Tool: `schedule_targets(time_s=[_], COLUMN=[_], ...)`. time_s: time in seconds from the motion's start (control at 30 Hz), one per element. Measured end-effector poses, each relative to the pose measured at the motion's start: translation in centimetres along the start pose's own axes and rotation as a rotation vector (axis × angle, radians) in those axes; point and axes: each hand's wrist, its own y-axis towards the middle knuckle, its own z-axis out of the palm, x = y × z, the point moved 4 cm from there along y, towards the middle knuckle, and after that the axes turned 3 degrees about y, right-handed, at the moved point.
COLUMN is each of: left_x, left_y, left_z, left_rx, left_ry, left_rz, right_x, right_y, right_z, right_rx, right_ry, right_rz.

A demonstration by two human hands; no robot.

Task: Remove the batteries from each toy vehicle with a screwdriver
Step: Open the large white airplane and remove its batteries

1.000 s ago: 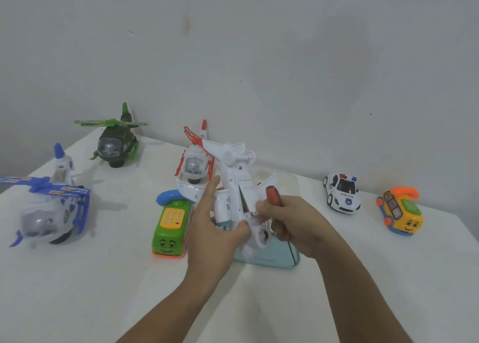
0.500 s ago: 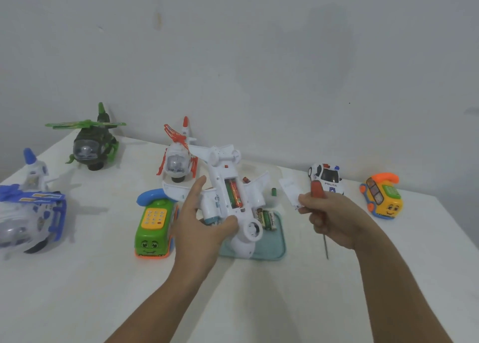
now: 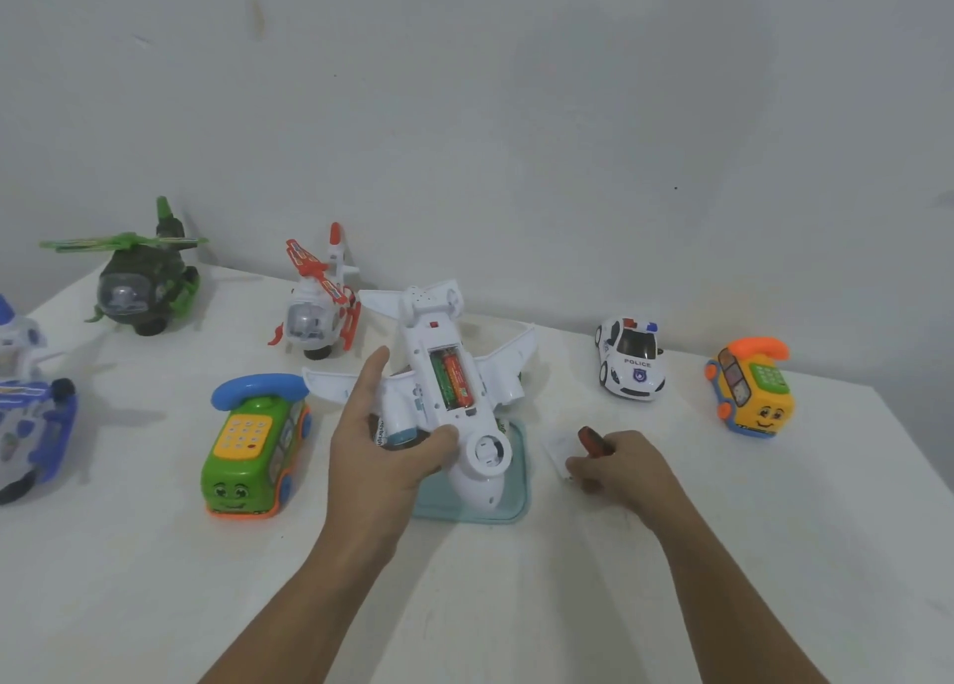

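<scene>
White table [image 3: 774,554], seven toys [image 3: 631,360]: left hand [image 3: 382,456] grips one plane [image 3: 482,451] showing two batteries [image 3: 453,378], right hand [image 3: 624,469] grips one screwdriver [image 3: 591,438].

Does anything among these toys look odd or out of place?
Only the white plane: the left hand holds it belly up, its hatch open with the batteries exposed. A small white cover lies loose on the table by the right hand, which grips the screwdriver.

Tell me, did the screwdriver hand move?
Yes. The right hand, gripping the screwdriver, left the white plane over the teal tray and moved rightward, now beside the tray, nearer the police car.
</scene>
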Motion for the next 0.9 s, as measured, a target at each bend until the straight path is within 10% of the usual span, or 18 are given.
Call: schedule_targets(time_s=[0.3, 0.5, 0.67, 0.9], left_x=[0.3, 0.2, 0.0, -0.3], left_y=[-0.4, -0.6, -0.8, -0.8], left_z=[2.2, 3.3, 4.0, 4.3], left_rx=[0.040, 0.058, 0.083, 0.086], left_ry=[0.009, 0.025, -0.006, -0.041], left_rz=[-0.016, -0.020, -0.031, -0.043], right_x=[0.2, 7.1, 10.8, 10.2], right_y=[0.9, -3.4, -5.7, -6.9], right_z=[-2.4, -8.3, -8.3, -5.2], right_rx=[-0.007, -0.213, 0.105, 0.141], right_ry=[-0.107, 0.295, 0.808, 0.683], right_rz=[-0.040, -0.527, -0.671, -0.868])
